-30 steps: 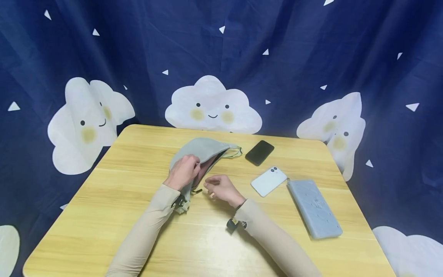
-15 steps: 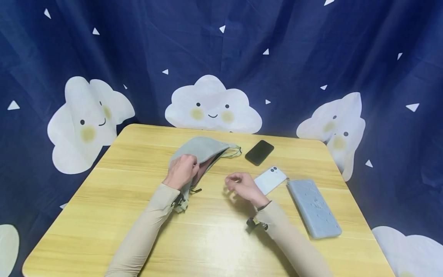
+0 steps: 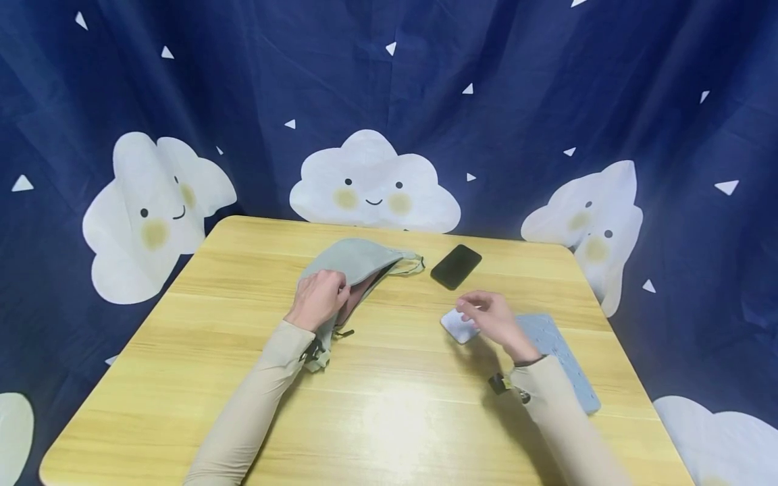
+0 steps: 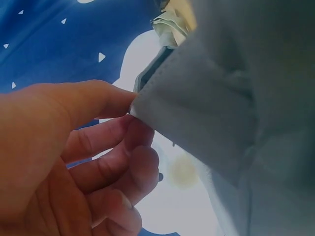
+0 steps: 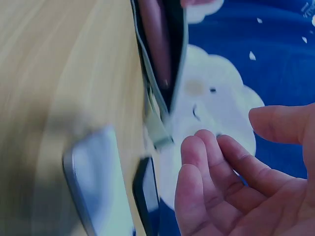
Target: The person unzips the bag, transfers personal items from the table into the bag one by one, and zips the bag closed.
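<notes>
A grey-green waist bag (image 3: 349, 256) lies on the table, its mouth parted and a pinkish lining showing. My left hand (image 3: 320, 297) pinches the edge of that mouth; in the left wrist view, thumb and forefinger grip the grey fabric (image 4: 206, 113). Over the white phone (image 3: 457, 327) hovers my right hand (image 3: 492, 317), hiding the phone's camera end. The right wrist view shows the right hand's fingers (image 5: 194, 191) loosely bent, thumb apart, with nothing between them. The white phone (image 5: 101, 177) lies below and to the side of them there.
A black phone (image 3: 456, 267) lies behind the white one. A light blue quilted wallet (image 3: 565, 364) sits at the right, partly covered by the right forearm. The wooden table (image 3: 377, 418) ends at a blue curtain (image 3: 389, 88) with cloud prints.
My right hand has moved right, away from the bag's mouth, and is now over the white phone. The left hand keeps its grip on the bag's edge.
</notes>
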`<state>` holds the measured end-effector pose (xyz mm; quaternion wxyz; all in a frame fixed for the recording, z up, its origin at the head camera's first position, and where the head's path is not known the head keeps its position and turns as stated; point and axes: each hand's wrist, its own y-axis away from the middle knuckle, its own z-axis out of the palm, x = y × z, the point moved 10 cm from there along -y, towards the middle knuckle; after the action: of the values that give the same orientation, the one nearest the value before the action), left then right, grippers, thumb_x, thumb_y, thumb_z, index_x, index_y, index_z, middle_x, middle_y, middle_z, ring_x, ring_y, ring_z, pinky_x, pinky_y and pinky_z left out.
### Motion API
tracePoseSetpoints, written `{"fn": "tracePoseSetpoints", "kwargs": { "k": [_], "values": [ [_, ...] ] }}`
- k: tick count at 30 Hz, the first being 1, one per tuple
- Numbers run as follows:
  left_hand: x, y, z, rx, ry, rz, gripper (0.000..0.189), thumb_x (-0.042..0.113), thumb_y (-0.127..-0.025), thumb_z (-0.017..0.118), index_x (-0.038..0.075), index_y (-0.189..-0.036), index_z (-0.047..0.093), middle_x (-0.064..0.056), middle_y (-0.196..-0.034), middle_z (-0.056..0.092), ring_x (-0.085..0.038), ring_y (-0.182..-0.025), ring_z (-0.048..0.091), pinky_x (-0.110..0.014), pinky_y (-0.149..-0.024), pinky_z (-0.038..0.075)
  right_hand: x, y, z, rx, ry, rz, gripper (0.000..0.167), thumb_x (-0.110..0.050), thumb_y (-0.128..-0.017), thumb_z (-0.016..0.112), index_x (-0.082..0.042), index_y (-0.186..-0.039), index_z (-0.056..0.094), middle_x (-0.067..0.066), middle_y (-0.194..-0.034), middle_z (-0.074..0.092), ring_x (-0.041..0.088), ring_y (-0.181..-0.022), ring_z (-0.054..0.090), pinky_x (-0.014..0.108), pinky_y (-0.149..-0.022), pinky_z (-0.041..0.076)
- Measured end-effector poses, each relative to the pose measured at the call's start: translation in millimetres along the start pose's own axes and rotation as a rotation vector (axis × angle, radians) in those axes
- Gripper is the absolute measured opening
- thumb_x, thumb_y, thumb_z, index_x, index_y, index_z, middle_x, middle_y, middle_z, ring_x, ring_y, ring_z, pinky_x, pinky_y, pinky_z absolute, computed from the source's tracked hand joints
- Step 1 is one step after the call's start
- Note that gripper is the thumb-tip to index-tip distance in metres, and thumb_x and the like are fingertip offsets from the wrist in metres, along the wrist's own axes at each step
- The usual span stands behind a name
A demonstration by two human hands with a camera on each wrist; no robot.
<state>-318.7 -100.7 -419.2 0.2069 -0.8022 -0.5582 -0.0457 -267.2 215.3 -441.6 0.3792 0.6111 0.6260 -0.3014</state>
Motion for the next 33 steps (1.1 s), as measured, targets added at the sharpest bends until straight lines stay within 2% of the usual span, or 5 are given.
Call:
{"fn": "tracePoseSetpoints", "kwargs": {
  "k": [7,12,17,24,33],
  "values": [
    [-0.7,-0.4,-0.6,-0.009,0.007,-0.003,0.040,0.012,-0.092,0.064,0.018,-0.058,0.045,0.004,-0.054,0.043,-0.015,-0.052,0.042,-0.030,-0.047,0.033,19.3,16.7,-45.6,0.059,0.090,0.028,0.044,-0.029,-0.104,0.061,0.006,-0.131,0.063,0.027,-0.124,0.070,0.029,-0.099,0.073,0.028,-0.076,0.057],
    [-1.5,-1.6,-0.1,-0.010,0.002,-0.001,0.040,0.012,-0.092,0.063,0.018,-0.058,0.045,0.004,-0.054,0.043,-0.015,-0.053,0.042,-0.030,-0.047,0.033,35.8,32.3,-75.3,0.081,0.223,0.051,0.050,-0.039,-0.106,0.057,0.001,-0.134,0.063,0.025,-0.135,0.066,0.041,-0.119,0.065,0.042,-0.092,0.056],
    [-1.7,-1.2,-0.7,-0.004,-0.002,0.007,0.037,0.013,-0.092,0.064,0.018,-0.059,0.050,0.003,-0.055,0.048,-0.015,-0.053,0.045,-0.030,-0.047,0.034,52.6,46.8,-98.3,0.106,0.328,0.069,0.052,-0.040,-0.105,0.057,0.001,-0.135,0.062,0.026,-0.133,0.066,0.043,-0.117,0.066,0.037,-0.083,0.054],
    [-3.4,-0.6,-0.6,-0.012,0.009,-0.005,0.035,0.013,-0.092,0.064,0.017,-0.060,0.052,0.003,-0.056,0.051,-0.016,-0.055,0.047,-0.031,-0.047,0.035,78.0,63.4,-113.9,0.094,0.403,0.094,0.060,-0.041,-0.105,0.056,0.009,-0.138,0.056,0.034,-0.130,0.062,0.048,-0.112,0.064,0.041,-0.076,0.056],
    [-4.3,-2.0,0.5,-0.020,0.010,-0.006,0.033,0.014,-0.093,0.065,0.017,-0.062,0.055,0.003,-0.057,0.053,-0.015,-0.056,0.049,-0.031,-0.048,0.035,105.4,77.3,-124.5,0.071,0.421,0.173,0.068,-0.042,-0.103,0.058,0.015,-0.140,0.049,0.041,-0.133,0.056,0.054,-0.116,0.061,0.045,-0.080,0.056]
  ]
}}
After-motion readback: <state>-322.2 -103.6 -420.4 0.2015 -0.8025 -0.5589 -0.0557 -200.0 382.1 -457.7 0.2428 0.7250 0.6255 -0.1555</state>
